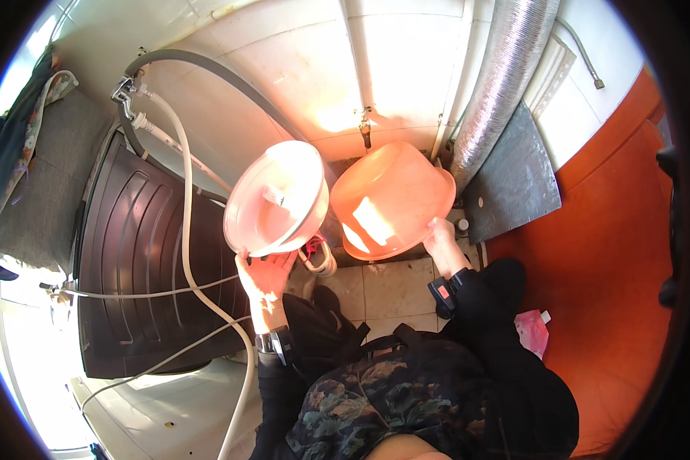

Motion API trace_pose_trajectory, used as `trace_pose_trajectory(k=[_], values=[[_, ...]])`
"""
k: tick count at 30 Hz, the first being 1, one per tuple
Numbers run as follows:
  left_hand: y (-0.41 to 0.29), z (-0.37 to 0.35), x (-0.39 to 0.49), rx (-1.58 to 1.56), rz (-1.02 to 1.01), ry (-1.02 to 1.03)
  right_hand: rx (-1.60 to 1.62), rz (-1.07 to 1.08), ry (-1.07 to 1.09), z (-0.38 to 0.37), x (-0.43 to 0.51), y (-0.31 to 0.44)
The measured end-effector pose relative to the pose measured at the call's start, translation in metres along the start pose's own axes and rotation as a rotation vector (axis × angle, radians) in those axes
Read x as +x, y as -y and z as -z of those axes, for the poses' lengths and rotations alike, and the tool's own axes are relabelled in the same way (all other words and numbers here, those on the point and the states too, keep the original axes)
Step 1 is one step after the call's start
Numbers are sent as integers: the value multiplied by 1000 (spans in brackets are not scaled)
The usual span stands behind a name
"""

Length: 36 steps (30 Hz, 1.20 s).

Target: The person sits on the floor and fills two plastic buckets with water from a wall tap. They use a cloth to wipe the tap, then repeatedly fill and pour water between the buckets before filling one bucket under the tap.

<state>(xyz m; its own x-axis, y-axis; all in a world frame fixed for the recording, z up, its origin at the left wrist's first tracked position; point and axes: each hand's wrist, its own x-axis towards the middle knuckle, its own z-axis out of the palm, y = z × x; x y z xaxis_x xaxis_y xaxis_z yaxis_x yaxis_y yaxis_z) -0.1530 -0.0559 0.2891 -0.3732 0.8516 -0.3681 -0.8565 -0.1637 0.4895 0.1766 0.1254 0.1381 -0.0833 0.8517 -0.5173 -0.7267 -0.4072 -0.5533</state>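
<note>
A pale plastic basin rests tilted on my left hand, whose palm and fingers support its lower rim. A small white item lies inside it, too washed out by sunlight to identify. My right hand pinches the rim of an orange plastic basin. This second basin is tipped over, its rounded outer side facing me and its mouth turned away. The two basins stand side by side, very close to each other. Below the pale one is a coiled hose with a red tie.
A dark ribbed appliance panel stands at left, crossed by a cream hose. On the tiled wall are two taps. A foil duct and metal sheet are at right, near an orange-brown door.
</note>
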Motion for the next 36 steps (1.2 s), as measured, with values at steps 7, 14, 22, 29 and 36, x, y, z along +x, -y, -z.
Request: trace_pose_trajectory(k=[7, 14, 22, 29, 36], values=[[1, 4, -2, -17, -2, 7, -45, 38, -42, 46, -20, 39], [6, 6, -1, -22, 15, -12, 50, -82, -92, 135, 9, 8], [7, 4, -3, -35, 33, -31, -52, -23, -306, 189, 47, -28], [11, 9, 1, 47, 18, -43, -344, -192, -188, 180, 40, -31], [19, 3, 0, 103, 34, -71, -415, -259, -284, 157, 45, -20]])
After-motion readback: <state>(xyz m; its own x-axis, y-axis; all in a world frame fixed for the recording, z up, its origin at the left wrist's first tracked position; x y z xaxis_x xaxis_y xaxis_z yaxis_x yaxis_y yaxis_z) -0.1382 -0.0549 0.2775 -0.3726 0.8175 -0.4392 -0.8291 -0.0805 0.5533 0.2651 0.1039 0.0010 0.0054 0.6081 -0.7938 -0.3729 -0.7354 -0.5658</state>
